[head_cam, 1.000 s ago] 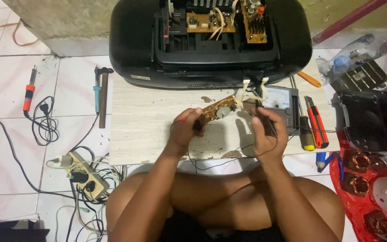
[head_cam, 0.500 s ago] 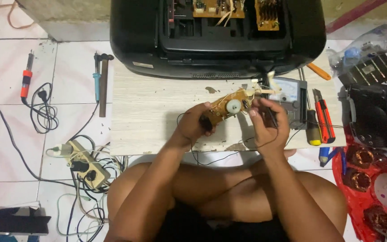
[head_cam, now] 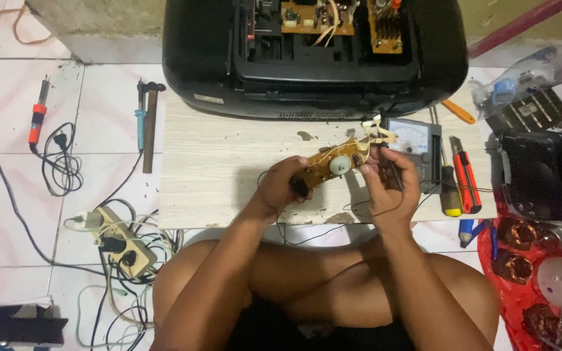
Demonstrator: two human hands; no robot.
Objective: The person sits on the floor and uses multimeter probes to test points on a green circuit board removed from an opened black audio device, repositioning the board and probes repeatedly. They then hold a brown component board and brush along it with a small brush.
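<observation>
A small brown circuit board [head_cam: 333,164] with a white round gear on it is held above a pale wooden board [head_cam: 229,169]. My left hand [head_cam: 282,187] grips its lower left end. My right hand [head_cam: 388,185] pinches a thin black probe [head_cam: 395,174] against the board's right end, where pale wires stick out. A thin black lead runs from the hands down toward my crossed legs. Behind my right hand lies an analog multimeter [head_cam: 414,140].
A large black opened device [head_cam: 313,58] with circuit boards inside stands at the back. A soldering iron [head_cam: 36,120], screwdriver [head_cam: 140,117] and hammer [head_cam: 151,123] lie left on white tiles, a power strip [head_cam: 121,244] below. Cutters [head_cam: 466,175] and copper coils [head_cam: 518,234] sit right.
The view has shifted slightly, so the black device sits higher. My hands have turned the circuit board so its white gear faces up, and the right hand stays at its right end.
</observation>
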